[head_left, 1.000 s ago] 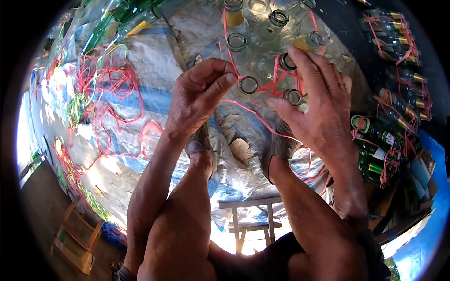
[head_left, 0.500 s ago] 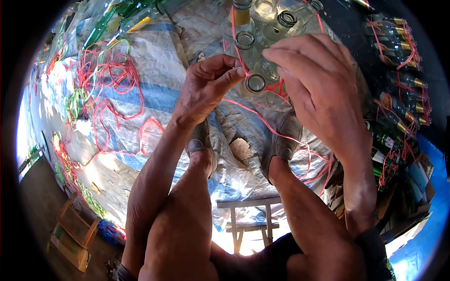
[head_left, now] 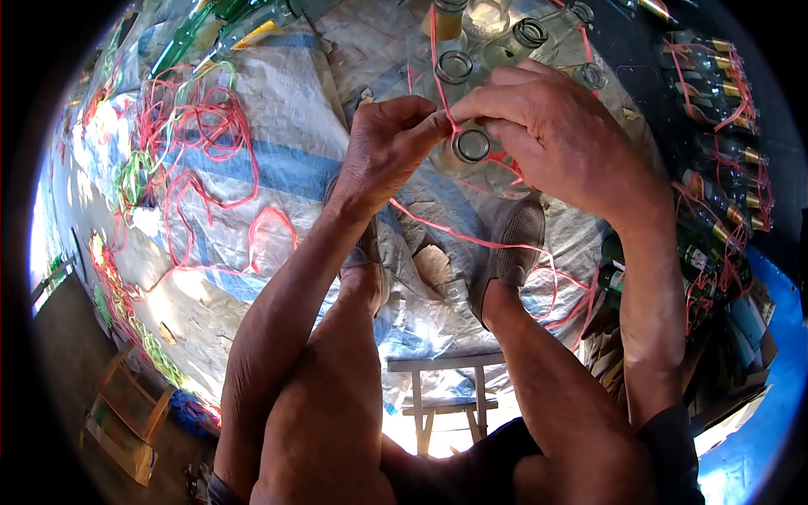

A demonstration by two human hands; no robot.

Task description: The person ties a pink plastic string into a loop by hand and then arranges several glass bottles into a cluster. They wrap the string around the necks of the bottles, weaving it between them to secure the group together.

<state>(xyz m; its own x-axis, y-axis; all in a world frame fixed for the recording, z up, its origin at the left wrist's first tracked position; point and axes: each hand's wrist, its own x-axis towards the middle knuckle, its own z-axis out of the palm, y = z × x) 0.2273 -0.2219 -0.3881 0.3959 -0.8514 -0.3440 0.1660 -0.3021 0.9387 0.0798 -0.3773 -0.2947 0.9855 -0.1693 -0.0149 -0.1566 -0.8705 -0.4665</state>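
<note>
My left hand point(head_left: 389, 143) pinches red plastic string point(head_left: 455, 124) between thumb and forefinger, just above the mouth of a clear glass bottle point(head_left: 470, 146). Right beside it, the fingertips of my right hand point(head_left: 560, 139) close on the same string, close to a small knot or crossing. One strand runs up from there past a second clear bottle point(head_left: 454, 69). More clear bottles, including a dark-rimmed one point(head_left: 528, 35), stand bunched behind, with string around the group. My right hand hides part of the bunch. A long tail of string trails below toward my right shoe point(head_left: 516, 244).
Loose red string point(head_left: 210, 126) lies tangled on the blue-and-white sheet point(head_left: 286, 168) at left. Green bottles point(head_left: 189, 38) lie at upper left. Tied bundles of bottles point(head_left: 711, 80) line the right side. A wooden stool point(head_left: 446, 364) stands between my legs.
My right hand has come left and its fingertips have closed on the string beside my left hand. The left hand keeps its pinch. The bottles appear slightly farther right in view.
</note>
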